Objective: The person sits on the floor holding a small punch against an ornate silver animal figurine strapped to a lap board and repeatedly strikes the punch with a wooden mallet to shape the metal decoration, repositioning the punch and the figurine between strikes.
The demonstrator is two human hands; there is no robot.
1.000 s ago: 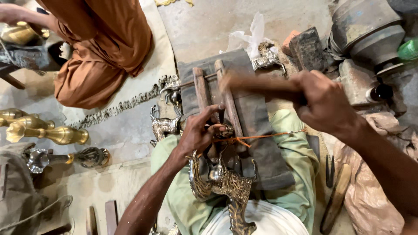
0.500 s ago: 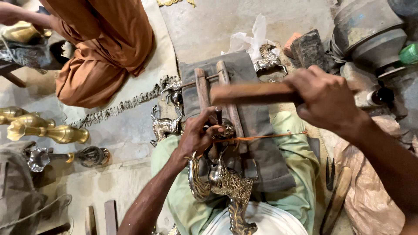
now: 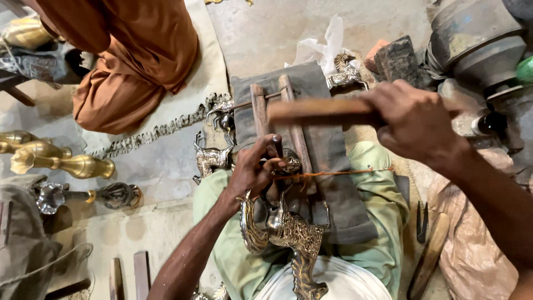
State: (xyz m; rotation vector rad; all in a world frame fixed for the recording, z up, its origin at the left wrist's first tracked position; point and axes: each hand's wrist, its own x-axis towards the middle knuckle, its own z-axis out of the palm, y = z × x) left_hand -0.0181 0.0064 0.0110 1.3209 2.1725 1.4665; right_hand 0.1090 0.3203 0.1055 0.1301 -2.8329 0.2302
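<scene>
Inspector: Position of the workpiece is requested.

Technician: An ornate brass figure (image 3: 288,233) is laid across the lap, low in the frame just right of centre. Its upper end is rested against two wooden slats (image 3: 277,122) set on a grey cloth pad (image 3: 327,161).

Inspector: Left hand?

Technician: The left hand (image 3: 252,172) is closed around a short dark punch (image 3: 277,147), held upright at centre frame. The tip is placed on the upper end of the figure. The fingers are curled tight, with no gap seen.

Inspector: Right hand?

Technician: The right hand (image 3: 413,125) is wrapped fully around a wooden mallet (image 3: 322,109) at the upper right. The mallet is held level above the slats and is blurred. It is apart from the punch.

Inspector: Fastenings?

Technician: An orange cord (image 3: 333,173) is stretched across the cloth pad beside the punch. Where it ends cannot be told.

Inspector: Surroundings?

Technician: Brass vases (image 3: 61,164) are laid on the floor at the left edge. A person in orange clothing (image 3: 133,61) is seated at the upper left. Small metal animal figures (image 3: 211,158) are placed just left of the cloth pad. A grey metal vessel (image 3: 477,41) is stood at the upper right.
</scene>
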